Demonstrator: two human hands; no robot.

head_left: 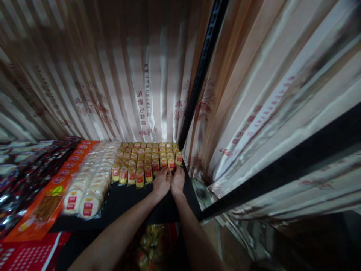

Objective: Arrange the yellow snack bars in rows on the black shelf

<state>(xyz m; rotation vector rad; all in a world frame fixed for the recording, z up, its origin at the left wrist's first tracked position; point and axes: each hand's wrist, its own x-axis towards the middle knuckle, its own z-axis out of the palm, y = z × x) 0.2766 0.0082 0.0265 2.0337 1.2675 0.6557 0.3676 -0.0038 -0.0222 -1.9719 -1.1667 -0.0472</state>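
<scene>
Both of my hands reach onto a dark shelf [126,201]. My left hand [161,181] and my right hand [178,180] sit side by side, knuckles up and fingers curled, at the front right edge of a block of small yellow packets with red labels [141,160]. Their fingertips press against the nearest packets in the front rows. What lies inside the fingers is hidden. The packets stand in several neat rows reaching back to the wall of hanging wrapped goods.
Left of the yellow packets lie rows of round white packs with red labels [88,188], then orange packets [46,209] and dark red ones [17,177]. Tall glossy wrapped bundles [135,75] hang behind. A black shelf post [201,71] rises at right.
</scene>
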